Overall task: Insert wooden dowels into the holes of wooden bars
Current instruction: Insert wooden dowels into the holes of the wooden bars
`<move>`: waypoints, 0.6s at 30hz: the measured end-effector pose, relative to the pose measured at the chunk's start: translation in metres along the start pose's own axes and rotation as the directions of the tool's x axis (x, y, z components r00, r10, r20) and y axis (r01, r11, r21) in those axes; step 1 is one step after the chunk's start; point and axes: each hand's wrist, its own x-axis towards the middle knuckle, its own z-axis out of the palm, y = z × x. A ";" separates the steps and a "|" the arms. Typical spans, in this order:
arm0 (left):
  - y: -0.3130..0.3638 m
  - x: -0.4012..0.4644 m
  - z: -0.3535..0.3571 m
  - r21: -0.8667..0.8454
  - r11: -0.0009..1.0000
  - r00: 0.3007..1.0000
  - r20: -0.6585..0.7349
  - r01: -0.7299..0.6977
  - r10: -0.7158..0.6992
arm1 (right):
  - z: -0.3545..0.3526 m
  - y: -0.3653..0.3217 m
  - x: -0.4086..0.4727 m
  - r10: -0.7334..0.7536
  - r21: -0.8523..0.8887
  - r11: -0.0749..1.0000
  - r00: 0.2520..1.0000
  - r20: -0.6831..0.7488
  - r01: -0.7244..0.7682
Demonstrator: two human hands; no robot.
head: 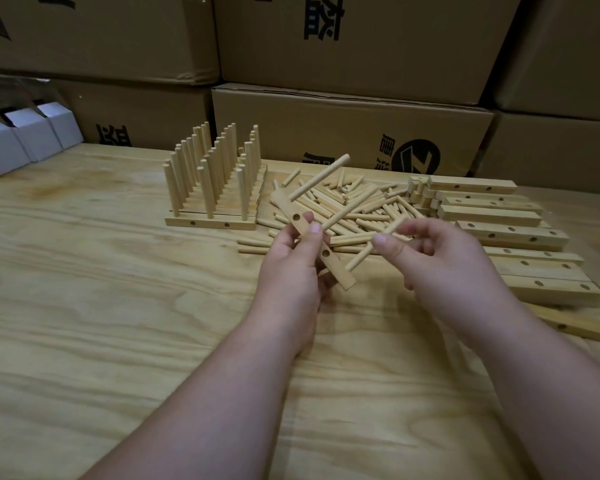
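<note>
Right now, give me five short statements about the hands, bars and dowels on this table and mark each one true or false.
1. The left hand grips a wooden bar that has a dowel already standing in it. True.
2. The right hand is empty. False: it pinches a loose dowel.
3. The pile of loose dowels lies between the finished bars and the stack of empty bars. True.
4. The finished bars stand to the right of the empty bars. False: they stand to the left.
5. The held bar rests flat on the table. False: it is held above it, tilted.
</note>
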 end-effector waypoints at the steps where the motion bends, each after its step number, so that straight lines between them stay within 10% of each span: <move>1: 0.000 0.000 0.000 -0.017 1.000 1.000 0.009 -0.009 0.009 | 0.000 0.001 -0.001 0.006 0.008 1.000 1.000 0.016 -0.006; 18: -0.002 0.000 -0.002 -0.107 0.994 0.998 0.060 -0.022 0.029 | 0.017 0.008 0.003 0.025 -0.140 0.990 0.990 0.142 -0.004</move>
